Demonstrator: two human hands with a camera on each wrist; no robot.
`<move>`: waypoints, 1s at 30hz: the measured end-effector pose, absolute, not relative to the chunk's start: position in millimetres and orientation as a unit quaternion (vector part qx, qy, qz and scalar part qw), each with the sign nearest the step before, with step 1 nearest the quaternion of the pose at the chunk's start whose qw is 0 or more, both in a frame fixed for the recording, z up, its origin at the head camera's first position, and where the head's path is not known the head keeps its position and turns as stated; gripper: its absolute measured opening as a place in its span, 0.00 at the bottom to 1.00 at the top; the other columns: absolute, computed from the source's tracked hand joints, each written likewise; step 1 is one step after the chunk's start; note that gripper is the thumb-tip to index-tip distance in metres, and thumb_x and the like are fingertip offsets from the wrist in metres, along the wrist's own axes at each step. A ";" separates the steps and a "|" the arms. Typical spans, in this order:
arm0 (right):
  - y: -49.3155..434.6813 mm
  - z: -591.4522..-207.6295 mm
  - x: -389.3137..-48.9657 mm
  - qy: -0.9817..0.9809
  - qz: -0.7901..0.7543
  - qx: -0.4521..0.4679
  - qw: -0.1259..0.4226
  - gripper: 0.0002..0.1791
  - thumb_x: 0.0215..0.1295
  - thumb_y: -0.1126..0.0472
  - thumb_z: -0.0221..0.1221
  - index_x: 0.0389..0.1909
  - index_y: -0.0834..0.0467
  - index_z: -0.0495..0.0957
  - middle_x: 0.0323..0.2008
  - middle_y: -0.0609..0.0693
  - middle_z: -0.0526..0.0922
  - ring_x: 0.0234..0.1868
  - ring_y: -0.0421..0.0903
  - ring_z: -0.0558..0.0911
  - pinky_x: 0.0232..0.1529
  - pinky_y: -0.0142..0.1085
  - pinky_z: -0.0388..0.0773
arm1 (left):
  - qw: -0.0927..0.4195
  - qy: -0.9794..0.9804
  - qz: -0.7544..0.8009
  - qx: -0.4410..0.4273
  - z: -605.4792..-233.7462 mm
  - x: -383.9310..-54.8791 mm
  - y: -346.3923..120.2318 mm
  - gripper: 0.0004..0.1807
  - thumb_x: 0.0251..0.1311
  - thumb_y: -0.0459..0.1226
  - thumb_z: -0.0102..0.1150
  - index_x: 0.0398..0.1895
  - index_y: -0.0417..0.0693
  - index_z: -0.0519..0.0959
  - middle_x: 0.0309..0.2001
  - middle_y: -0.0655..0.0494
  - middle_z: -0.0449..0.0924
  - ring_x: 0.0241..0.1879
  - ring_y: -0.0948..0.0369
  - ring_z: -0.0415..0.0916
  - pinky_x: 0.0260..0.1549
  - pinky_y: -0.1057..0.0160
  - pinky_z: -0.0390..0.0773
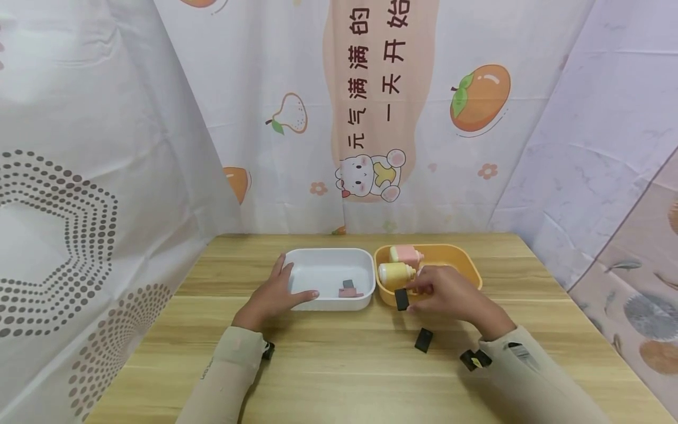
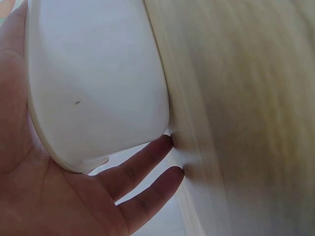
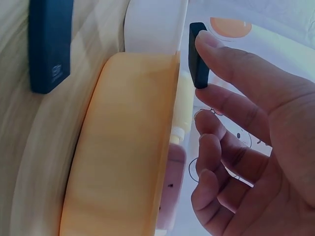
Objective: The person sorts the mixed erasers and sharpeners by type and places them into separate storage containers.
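My right hand (image 1: 450,297) pinches a small flat black block (image 1: 402,299) between thumb and index finger, over the front rim of the orange bin (image 1: 471,265). In the right wrist view the other fingers are loosely bent below the block. My left hand (image 1: 272,297) rests against the left end of the white bin (image 1: 304,303), its thumb stretched along the front rim. In the left wrist view, two straight fingers touch the table beside the bin's wall. Inside the white bin lie a pink piece (image 1: 348,292) and a dark grey piece (image 1: 348,284).
A second black block (image 1: 424,340) lies on the wooden table (image 1: 339,371) in front of the orange bin. A pink bottle (image 1: 405,254) and a yellow bottle (image 1: 396,272) lie inside the orange bin. A printed curtain (image 1: 296,176) hangs behind the table.
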State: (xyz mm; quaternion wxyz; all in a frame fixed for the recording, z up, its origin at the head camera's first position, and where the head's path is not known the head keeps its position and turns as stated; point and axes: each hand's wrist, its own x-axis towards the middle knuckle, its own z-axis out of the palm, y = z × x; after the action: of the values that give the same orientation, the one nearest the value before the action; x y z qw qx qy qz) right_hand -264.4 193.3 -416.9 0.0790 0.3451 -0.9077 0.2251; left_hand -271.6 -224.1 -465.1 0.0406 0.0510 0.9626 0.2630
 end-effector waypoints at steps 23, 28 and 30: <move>154.0 -401.8 -277.2 -0.921 0.234 0.309 0.034 0.20 0.49 0.46 0.81 0.45 0.43 0.92 0.27 0.42 0.79 0.30 0.41 0.73 0.30 0.35 0.71 | 0.033 0.963 0.262 0.056 -468.3 -272.9 -225.7 0.70 0.48 0.79 0.59 0.84 0.46 0.48 0.85 0.51 0.26 0.75 0.39 0.62 0.65 0.35 0.71; 145.1 -400.2 -282.1 -0.921 0.234 0.310 0.035 0.19 0.49 0.46 0.81 0.43 0.41 0.92 0.25 0.41 0.78 0.29 0.40 0.73 0.29 0.34 0.71 | 0.029 0.963 0.261 0.058 -468.3 -273.4 -225.5 0.70 0.49 0.79 0.59 0.84 0.45 0.49 0.85 0.51 0.27 0.75 0.39 0.63 0.64 0.35 0.72; 141.9 -400.0 -283.8 -0.920 0.236 0.311 0.039 0.18 0.48 0.47 0.81 0.42 0.41 0.92 0.24 0.40 0.77 0.28 0.40 0.73 0.28 0.34 0.69 | 0.029 0.963 0.260 0.059 -468.0 -273.6 -225.5 0.70 0.49 0.79 0.59 0.84 0.45 0.49 0.85 0.50 0.27 0.75 0.39 0.63 0.64 0.34 0.72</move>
State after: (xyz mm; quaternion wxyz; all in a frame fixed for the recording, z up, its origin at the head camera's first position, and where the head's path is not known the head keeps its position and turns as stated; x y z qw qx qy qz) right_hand -283.8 141.9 -400.0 0.0389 0.3114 -0.9197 0.2358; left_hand -273.6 -225.5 -468.0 0.0293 0.0589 0.9634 0.2599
